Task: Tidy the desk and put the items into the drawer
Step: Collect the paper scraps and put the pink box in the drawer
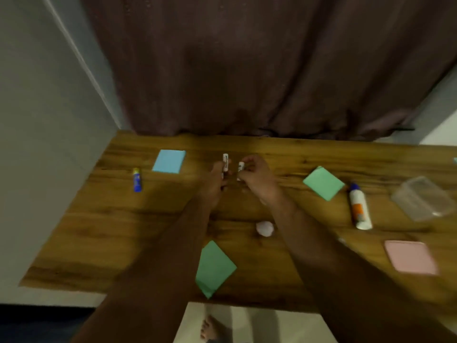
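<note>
Toward the far middle of the desk: both hands met, each with its fingers curled round a small white stick.
Left hand [217, 175]: gripped the taller white marker [225, 162] low on its barrel, the marker standing nearly upright above the fingers.
Right hand [254, 173]: pinched the shorter white stick [240, 168] just beside the first; whether this was a cap or a second marker could not be told through the blur.
Desk [148, 219]: wooden, and no drawer showed anywhere in view.
Handling, as a guess: the markers looked light, stiff and smooth, so a hold round the middle of the barrel seemed safest; a pinch near one end might let them swivel or slip.
Paper pads: blue pad [169, 161] far left, green pad [323, 183] to the right, another green sheet [214, 267] near the front edge, pink pad [410, 256] at right; thin and flexible by the look, best lifted by an edge.
Other items: blue glue stick [137, 179] lying at left, glue bottle [359, 207] lying at right, clear box [422, 198] beyond it, pale round lump [264, 228] between the forearms.
Progress, judged: early, most things lay loose.
</note>
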